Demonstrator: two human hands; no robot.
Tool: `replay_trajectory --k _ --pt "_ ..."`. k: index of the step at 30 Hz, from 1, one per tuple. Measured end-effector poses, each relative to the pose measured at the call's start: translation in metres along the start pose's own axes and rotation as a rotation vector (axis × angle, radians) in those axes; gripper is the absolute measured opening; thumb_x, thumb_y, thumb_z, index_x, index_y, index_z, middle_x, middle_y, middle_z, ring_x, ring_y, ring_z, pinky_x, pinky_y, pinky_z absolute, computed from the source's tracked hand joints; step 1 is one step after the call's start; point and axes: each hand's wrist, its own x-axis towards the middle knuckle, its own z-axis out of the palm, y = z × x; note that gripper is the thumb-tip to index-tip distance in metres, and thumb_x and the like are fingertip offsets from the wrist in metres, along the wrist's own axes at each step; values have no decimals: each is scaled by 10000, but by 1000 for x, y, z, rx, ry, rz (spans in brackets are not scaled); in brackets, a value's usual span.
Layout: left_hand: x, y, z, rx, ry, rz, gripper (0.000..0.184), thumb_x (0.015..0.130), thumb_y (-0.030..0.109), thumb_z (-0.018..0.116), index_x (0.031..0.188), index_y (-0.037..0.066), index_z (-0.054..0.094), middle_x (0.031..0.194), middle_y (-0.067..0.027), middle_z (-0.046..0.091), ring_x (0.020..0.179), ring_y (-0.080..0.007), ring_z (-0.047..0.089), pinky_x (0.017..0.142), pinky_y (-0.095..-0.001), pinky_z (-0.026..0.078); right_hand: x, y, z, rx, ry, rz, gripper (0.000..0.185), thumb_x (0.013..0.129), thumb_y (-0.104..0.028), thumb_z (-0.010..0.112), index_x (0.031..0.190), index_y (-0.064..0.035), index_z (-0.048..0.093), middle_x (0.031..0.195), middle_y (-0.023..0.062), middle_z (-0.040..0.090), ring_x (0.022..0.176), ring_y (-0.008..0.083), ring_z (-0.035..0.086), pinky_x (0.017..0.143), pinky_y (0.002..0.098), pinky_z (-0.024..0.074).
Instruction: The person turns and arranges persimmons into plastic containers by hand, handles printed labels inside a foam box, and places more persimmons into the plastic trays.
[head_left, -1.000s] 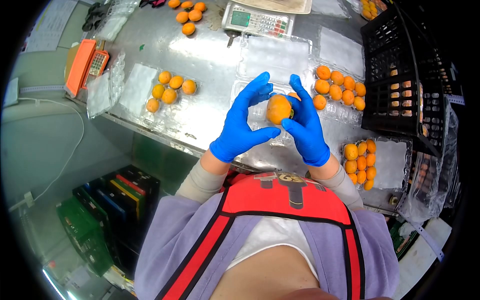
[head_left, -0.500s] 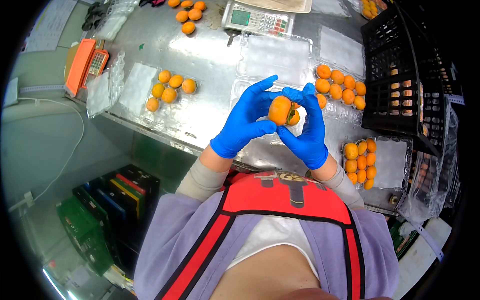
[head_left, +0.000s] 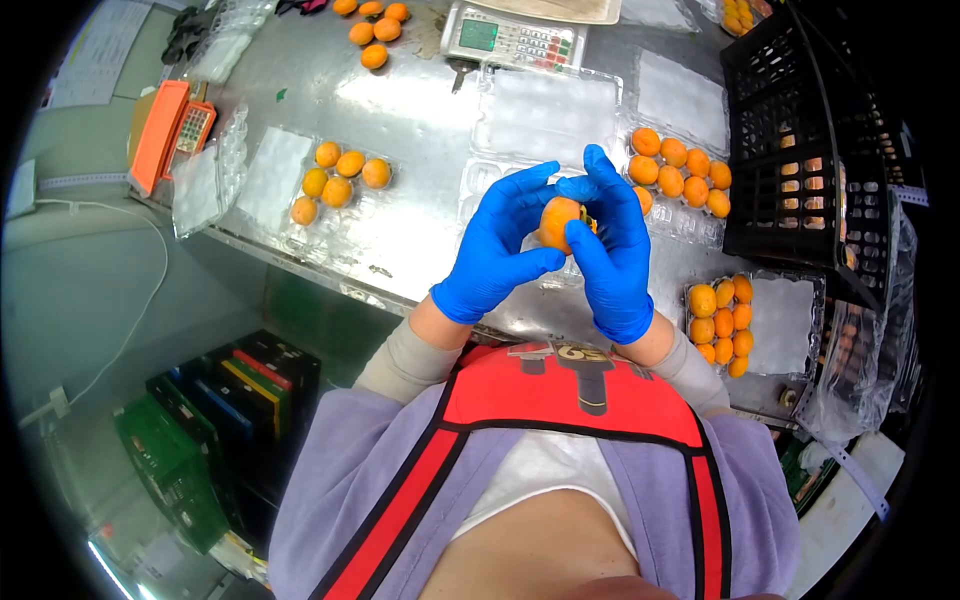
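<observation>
Both hands wear blue gloves and meet around one orange fruit [head_left: 559, 223] above the table's front part. My left hand [head_left: 500, 240] has its fingers curved round the fruit's left and far side. My right hand [head_left: 611, 240] grips the fruit from the right, its thumb on the fruit's face. A green leafy top shows between the fruit and my right fingers. Behind the hands lies an open clear tray [head_left: 545, 112], partly covered by them. To its right, another clear tray holds several orange fruits [head_left: 671, 181].
A scale [head_left: 512, 38] stands at the back. Trays with fruits lie at left [head_left: 337, 191] and lower right [head_left: 723, 325]. Loose fruits [head_left: 374, 56] lie at the back left. A black crate [head_left: 780, 200] stands at right, an orange calculator [head_left: 193, 127] at left.
The fruit has turned between my hands. My right thumb has moved up onto its face, and my right fingers have straightened and shifted over it.
</observation>
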Motion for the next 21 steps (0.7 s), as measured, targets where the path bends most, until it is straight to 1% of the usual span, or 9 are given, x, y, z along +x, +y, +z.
replay_trajectory --k 1,2,4,7,11,14,16,20,21 --pt "-1 -2 0 -4 10 -16 775 699 -17 731 1355 77 330 1255 -118 497 1180 -226 485 1003 -368 393 1 2 -1 -72 -15 -24 578 850 -40 524 1385 6 311 1118 70 536 1040 142 513 943 297 403" --pt "-1 -3 0 -9 21 -32 775 700 -20 728 1356 79 327 1254 -118 495 1181 -225 483 1004 -369 393 3 2 1 -72 -15 -24 578 850 -40 524 1385 6 311 1118 70 536 1040 142 513 943 297 403" --pt "-2 -3 0 -19 31 -46 774 703 -14 727 1357 80 323 1258 -118 491 1178 -223 484 1001 -368 395 8 -2 4 26 45 137 529 870 -55 499 1373 -8 340 997 43 553 989 126 518 911 281 418" --pt "-1 1 3 -38 45 -63 765 710 3 726 1356 82 324 1258 -118 487 1174 -221 484 996 -365 401 15 -10 2 144 84 216 516 876 -62 492 1369 -17 347 1019 46 568 1009 124 519 895 275 424" --pt "2 4 1 -47 60 -68 747 718 31 728 1351 82 335 1242 -120 499 1167 -222 487 991 -364 406 13 -5 -4 238 12 183 533 870 -71 514 1371 -12 341 1088 60 562 1032 133 519 902 277 425" --pt "2 2 1 -66 54 -67 749 712 32 735 1347 85 342 1236 -118 505 1161 -219 492 989 -364 408 11 -4 -1 196 -7 119 545 868 -78 530 1373 -7 335 1167 74 544 1054 139 516 914 281 423" --pt "2 1 1 -48 59 -74 752 708 36 739 1345 86 344 1237 -119 504 1160 -220 493 989 -365 408 10 -2 1 0 13 68 545 858 -71 542 1363 0 349 1208 84 526 1049 145 523 932 282 415" --pt "1 -2 -1 -68 64 -108 763 695 42 750 1341 86 347 1236 -112 504 1161 -222 495 994 -366 403 18 -1 -8 -72 20 132 483 864 -50 514 1330 9 402 1202 88 531 1030 143 535 908 272 424" --pt "1 -2 0 -67 67 -108 763 695 42 750 1341 86 347 1236 -112 504 1161 -222 495 994 -366 403 23 1 -15 -107 98 107 443 876 -54 497 1308 13 430 1180 87 541 1023 147 542 900 272 426"
